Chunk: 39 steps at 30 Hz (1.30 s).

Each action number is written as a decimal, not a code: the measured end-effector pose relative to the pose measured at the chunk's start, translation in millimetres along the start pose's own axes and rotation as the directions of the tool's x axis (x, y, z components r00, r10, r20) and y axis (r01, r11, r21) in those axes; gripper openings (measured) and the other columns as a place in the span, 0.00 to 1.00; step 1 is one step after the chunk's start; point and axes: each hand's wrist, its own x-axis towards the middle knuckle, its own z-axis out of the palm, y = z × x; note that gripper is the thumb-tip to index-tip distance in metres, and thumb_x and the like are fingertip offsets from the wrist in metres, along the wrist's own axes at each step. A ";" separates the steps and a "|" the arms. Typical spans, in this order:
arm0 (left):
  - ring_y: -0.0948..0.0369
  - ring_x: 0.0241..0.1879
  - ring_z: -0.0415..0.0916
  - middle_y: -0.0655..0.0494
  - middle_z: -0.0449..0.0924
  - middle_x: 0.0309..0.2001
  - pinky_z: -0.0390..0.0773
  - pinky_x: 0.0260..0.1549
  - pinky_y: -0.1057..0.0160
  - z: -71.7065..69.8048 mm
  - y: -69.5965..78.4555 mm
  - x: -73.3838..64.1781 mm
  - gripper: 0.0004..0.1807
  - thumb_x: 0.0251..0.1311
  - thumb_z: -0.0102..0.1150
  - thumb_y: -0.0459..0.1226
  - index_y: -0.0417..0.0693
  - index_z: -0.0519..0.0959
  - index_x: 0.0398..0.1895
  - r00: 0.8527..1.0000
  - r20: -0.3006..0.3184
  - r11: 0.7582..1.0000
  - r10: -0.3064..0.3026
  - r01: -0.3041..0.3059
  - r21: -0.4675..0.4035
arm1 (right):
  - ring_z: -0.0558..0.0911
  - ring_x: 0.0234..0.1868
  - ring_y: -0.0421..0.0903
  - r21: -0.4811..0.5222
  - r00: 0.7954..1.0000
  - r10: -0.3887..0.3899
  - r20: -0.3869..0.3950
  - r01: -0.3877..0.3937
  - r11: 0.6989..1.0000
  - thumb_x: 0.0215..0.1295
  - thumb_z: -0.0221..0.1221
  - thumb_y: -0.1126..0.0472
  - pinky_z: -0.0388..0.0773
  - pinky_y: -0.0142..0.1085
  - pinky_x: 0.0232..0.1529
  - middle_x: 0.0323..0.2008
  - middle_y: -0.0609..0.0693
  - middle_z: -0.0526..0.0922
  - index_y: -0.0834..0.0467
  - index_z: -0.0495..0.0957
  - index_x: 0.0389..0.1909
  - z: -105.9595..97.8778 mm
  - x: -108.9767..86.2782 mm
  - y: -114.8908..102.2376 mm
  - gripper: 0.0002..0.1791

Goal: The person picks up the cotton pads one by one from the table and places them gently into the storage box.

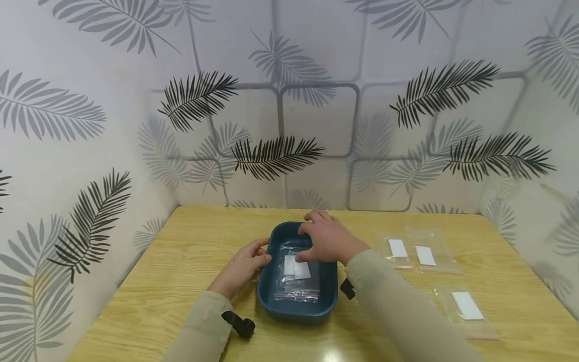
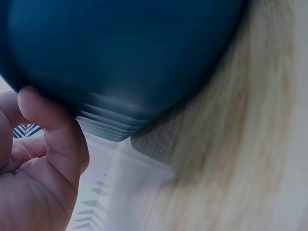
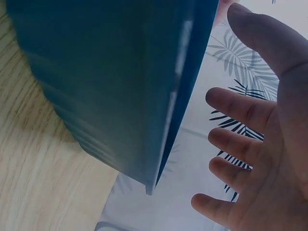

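A dark blue plastic bin (image 1: 297,310) stands on the table. My left hand (image 1: 240,267) holds its left side; in the left wrist view the thumb (image 2: 36,108) lies at the bin's edge. Small clear zip bags (image 1: 296,286) with white rectangular pieces inside lie overlapped on the bin floor. Over the right part of the bin is my right hand (image 1: 326,237), fingers apart and nothing between them. In the right wrist view, its spread fingers (image 3: 240,108) show beside the bin's wall (image 3: 96,86), apart from it.
To the right lie three more clear bags with white pieces: two side by side, one bag (image 1: 398,249) and another bag (image 1: 441,254), and a third bag (image 1: 468,309) nearer. A leaf-patterned wall covering (image 1: 316,120) rises behind the wooden table (image 1: 181,281).
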 end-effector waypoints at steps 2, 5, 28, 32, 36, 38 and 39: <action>0.55 0.33 0.71 0.46 0.69 0.45 0.73 0.29 0.61 0.4 -0.1 -0.2 0.29 0.73 0.53 0.33 0.49 0.65 0.75 1.000 -0.004 1.000 -0.002 0.002 0.001 | 0.61 0.72 0.57 -0.003 1.000 0.003 0.002 -0.003 1.000 0.54 0.70 0.34 0.59 0.58 0.69 0.69 0.55 0.68 0.51 0.81 0.58 -0.6 -0.6 0.8 0.35; 0.56 0.32 0.70 0.47 0.68 0.44 0.73 0.29 0.61 0.6 0.0 -0.1 0.28 0.73 0.53 0.33 0.49 0.65 0.75 1.000 -0.010 1.000 0.004 -0.004 0.009 | 0.62 0.72 0.57 -0.008 1.000 0.001 -0.002 -0.001 1.000 0.55 0.69 0.33 0.60 0.58 0.69 0.69 0.55 0.68 0.51 0.81 0.58 -1.2 -1.8 3.3 0.35; 0.56 0.31 0.69 0.47 0.68 0.44 0.71 0.28 0.61 0.9 0.2 -2.5 0.29 0.73 0.54 0.33 0.49 0.65 0.75 1.000 -0.025 1.000 0.000 0.001 0.016 | 0.65 0.69 0.62 0.006 1.000 0.012 -0.014 -0.012 1.000 0.56 0.69 0.37 0.63 0.60 0.65 0.67 0.61 0.69 0.55 0.82 0.55 -3.3 -33.3 54.2 0.33; 0.56 0.31 0.69 0.47 0.68 0.44 0.71 0.28 0.61 0.3 1.3 -3.0 0.29 0.73 0.53 0.33 0.48 0.64 0.76 1.000 -0.026 1.000 0.006 -0.005 0.023 | 0.65 0.69 0.63 0.017 0.999 0.025 -0.020 -0.024 1.000 0.56 0.69 0.37 0.63 0.60 0.66 0.67 0.61 0.69 0.55 0.82 0.55 -3.6 -36.9 62.7 0.32; 0.56 0.30 0.68 0.47 0.67 0.45 0.71 0.28 0.61 0.6 2.9 -3.4 0.29 0.73 0.53 0.34 0.48 0.64 0.76 1.000 -0.020 0.999 0.012 -0.011 0.031 | 0.65 0.69 0.64 0.036 0.999 0.026 -0.046 -0.024 0.999 0.57 0.69 0.39 0.64 0.59 0.65 0.67 0.61 0.69 0.55 0.82 0.54 -2.6 -41.2 73.5 0.30; 0.56 0.30 0.67 0.47 0.67 0.45 0.70 0.28 0.60 0.8 3.2 -3.6 0.29 0.74 0.53 0.34 0.48 0.63 0.76 1.000 -0.013 0.999 0.015 -0.015 0.036 | 0.66 0.68 0.65 0.046 0.998 0.021 -0.063 -0.018 0.999 0.57 0.69 0.40 0.65 0.59 0.65 0.66 0.62 0.70 0.55 0.82 0.53 -1.7 -44.7 79.6 0.30; 0.56 0.29 0.66 0.47 0.67 0.44 0.70 0.28 0.60 0.9 3.1 -3.6 0.29 0.74 0.52 0.34 0.48 0.63 0.76 1.000 -0.010 0.999 0.017 -0.017 0.039 | 0.66 0.68 0.65 0.051 0.997 0.022 -0.068 -0.018 0.999 0.58 0.69 0.39 0.66 0.59 0.64 0.66 0.62 0.70 0.56 0.82 0.53 -1.3 -46.7 82.8 0.30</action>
